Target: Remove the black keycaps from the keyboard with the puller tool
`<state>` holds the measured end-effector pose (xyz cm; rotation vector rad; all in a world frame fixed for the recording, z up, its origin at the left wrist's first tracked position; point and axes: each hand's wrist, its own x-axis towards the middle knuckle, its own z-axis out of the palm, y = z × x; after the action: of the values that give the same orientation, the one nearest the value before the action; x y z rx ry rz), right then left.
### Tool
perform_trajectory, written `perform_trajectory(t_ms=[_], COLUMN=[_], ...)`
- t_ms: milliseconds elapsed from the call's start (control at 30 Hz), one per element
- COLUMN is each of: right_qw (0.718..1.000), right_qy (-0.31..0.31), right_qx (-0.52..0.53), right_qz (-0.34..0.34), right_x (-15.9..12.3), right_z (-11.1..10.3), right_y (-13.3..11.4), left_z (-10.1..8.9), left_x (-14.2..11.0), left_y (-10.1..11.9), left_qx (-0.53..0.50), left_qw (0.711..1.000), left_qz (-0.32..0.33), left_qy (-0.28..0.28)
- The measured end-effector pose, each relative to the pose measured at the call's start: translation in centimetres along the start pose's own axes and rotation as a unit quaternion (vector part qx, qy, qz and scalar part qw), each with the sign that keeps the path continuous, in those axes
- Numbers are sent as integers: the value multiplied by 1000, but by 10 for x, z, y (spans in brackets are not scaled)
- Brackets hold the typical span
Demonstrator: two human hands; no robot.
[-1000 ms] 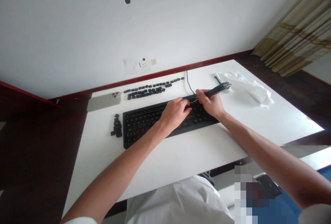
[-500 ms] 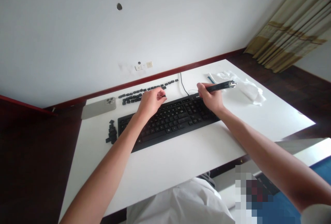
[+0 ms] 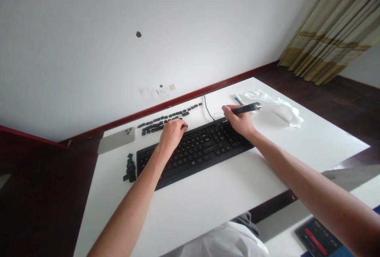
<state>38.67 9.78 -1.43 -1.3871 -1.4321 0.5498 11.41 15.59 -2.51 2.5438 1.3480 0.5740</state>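
Note:
A black computer keyboard (image 3: 190, 154) lies slanted across the white table. My left hand (image 3: 172, 132) is over its upper left part, thumb and fingers pinched on a small dark keycap (image 3: 187, 125), mostly hidden. Loose black keycaps (image 3: 157, 119) lie in rows behind the keyboard, partly covered by that hand. Near the keyboard's far right end, my right hand (image 3: 240, 119) is closed around a black pen-like tool (image 3: 245, 109). Its silver metal end points right; the other end is hidden in the fingers.
A phone (image 3: 116, 140) lies camera-side up at the table's left, with a pile of keycaps (image 3: 130, 169) nearer me. White crumpled tissue (image 3: 285, 108) rests at the right. A cable (image 3: 208, 108) runs back from the keyboard. A dark box with a red stripe (image 3: 316, 237) sits lower right.
The view has tilted up, so the table sits lower in the picture. My left hand has turned slightly, hiding more of the keycap. My right hand keeps its grip on the tool.

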Motion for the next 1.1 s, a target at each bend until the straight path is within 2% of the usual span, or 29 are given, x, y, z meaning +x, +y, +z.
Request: perform_trajectory(t_ms=[133,300,400,567,667,767,867,1000,1100], right_qw=[1000,1000,1000,1000,999,998,999,998,997], right_qy=[-8,-11,-12,-21,-42,-55,-49,-48,-59], right_qx=[24,19,22,19,14,5,-9,-29,-55], right_qz=[5,3,13,14,10,10,14,8,-2], right_x=[1,1,3,3,1,1,1,2,1], right_z=[0,-2,-3,0,2,1,-1,-3,-2], right_y=[-2,-2,0,5,6,6,4,3,3], left_z=[-2,7,14,22,17,-1,-30,-63,-73], left_x=[10,36,56,84,87,77,54,15,-14], left_y=[5,30,42,35,30,25,10,-29,-54], left_qx=[19,82,115,138,134,111,106,119,109], left_qw=[999,993,989,989,990,993,991,990,991], left_qz=[29,78,86,48,36,22,2,-34,-57], left_qy=[-22,-37,-43,-30,-17,40,86,66,51])
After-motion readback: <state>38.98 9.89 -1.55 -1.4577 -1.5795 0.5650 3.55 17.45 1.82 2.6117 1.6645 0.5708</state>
